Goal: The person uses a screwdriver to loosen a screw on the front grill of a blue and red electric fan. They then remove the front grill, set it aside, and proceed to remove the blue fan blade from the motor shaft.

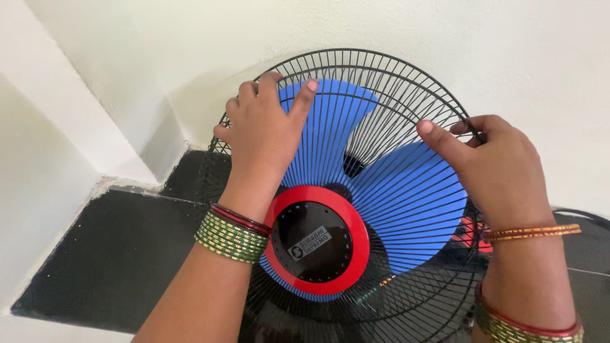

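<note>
Hands press round black wire grille.

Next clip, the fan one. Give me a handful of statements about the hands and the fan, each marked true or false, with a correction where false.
1. The left hand lies on the round black wire fan guard. True.
2. The fan blades behind the guard are green. False: they are blue.
3. The right hand pinches the guard's outer rim at the right side. True.
4. The round cap at the guard's centre is black with a yellow ring. False: the ring is red.
5. Both wrists are bare. False: both wear bangles, green-gold ones with a red one on the left wrist.
</note>
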